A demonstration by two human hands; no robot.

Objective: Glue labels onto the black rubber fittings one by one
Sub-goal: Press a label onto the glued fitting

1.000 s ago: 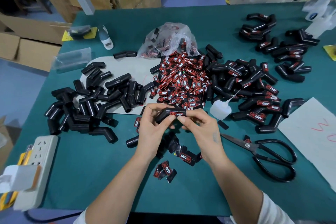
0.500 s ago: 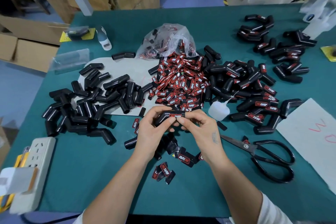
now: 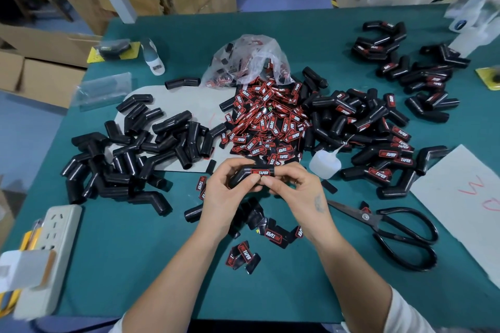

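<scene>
Two heaps of black fittings are spread over the green table (image 3: 297,35): bare ones (image 3: 135,149) at centre left, labelled ones (image 3: 378,138) at centre right, with a pile of red labels (image 3: 265,121) between them. Scissors (image 3: 392,232) are laid at lower right, a small glue bottle (image 3: 324,163) just above the hands. At frame centre one bent fitting (image 3: 243,174) is held, its long axis running left to right, the labelled arm pointing right. It is gripped by the curled left hand (image 3: 224,197) and pinched by the right hand (image 3: 297,192), whose fingertips press the label (image 3: 260,172).
</scene>
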